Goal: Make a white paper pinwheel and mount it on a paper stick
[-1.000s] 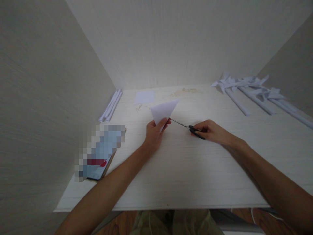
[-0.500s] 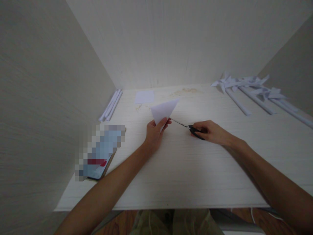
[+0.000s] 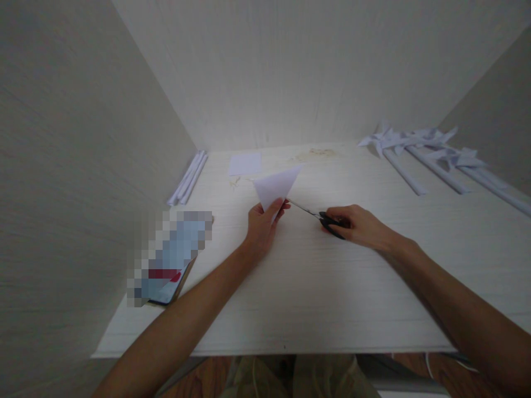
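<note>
**A:** While the folded paper triangle (image 3: 277,184) is being pinched up off the white table (image 3: 315,287) by the left hand (image 3: 262,228), not much is being changed, tbh. Compared with a second ago, the paper is being kept in pretty much the same spot, bottom corner clamped between thumb and fingers.

**B:** Yeah, but the scissors (image 3: 319,216) are being nudged. The right hand (image 3: 357,224), closed around the black handles, is being shifted slightly lower and closer in, with the blade tips being held right at the paper's lower edge.

**A:** Are the blades being opened, though?

**B:** Can't be told, too thin to read. Looks like a cut is being lined up rather than made. The paper rolls (image 3: 418,166) and small square sheet (image 3: 245,163) are being left alone.
</note>
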